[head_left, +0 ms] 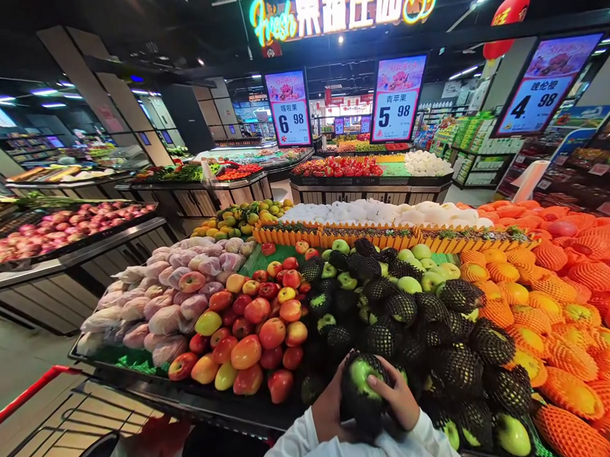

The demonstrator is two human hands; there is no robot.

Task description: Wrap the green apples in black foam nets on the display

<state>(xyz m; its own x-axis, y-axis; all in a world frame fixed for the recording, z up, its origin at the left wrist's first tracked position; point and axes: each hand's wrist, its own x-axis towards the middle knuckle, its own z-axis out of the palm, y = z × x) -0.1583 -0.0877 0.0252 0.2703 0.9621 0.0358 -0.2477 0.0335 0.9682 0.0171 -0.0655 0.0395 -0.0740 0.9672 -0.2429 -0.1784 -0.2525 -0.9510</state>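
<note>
Between my two hands, near the front edge of the fruit stand, is a green apple [361,378] partly covered by a black foam net. My left hand [327,404] wraps its left side. On the other side, my right hand [400,400] grips it, the thumb lying on the bare green skin. Just beyond lies a heap of green apples in black nets [453,370]. Red apples [259,347] are piled left of my hands. The underside of the held apple is hidden.
A shopping cart [76,423] with a red handle stands at the lower left. Orange-netted oranges [564,353] fill the right side, plastic-wrapped fruit [163,320] the left. Behind a low orange fence [335,239] lie white-wrapped fruits [379,214]. Price screens [398,98] hang above.
</note>
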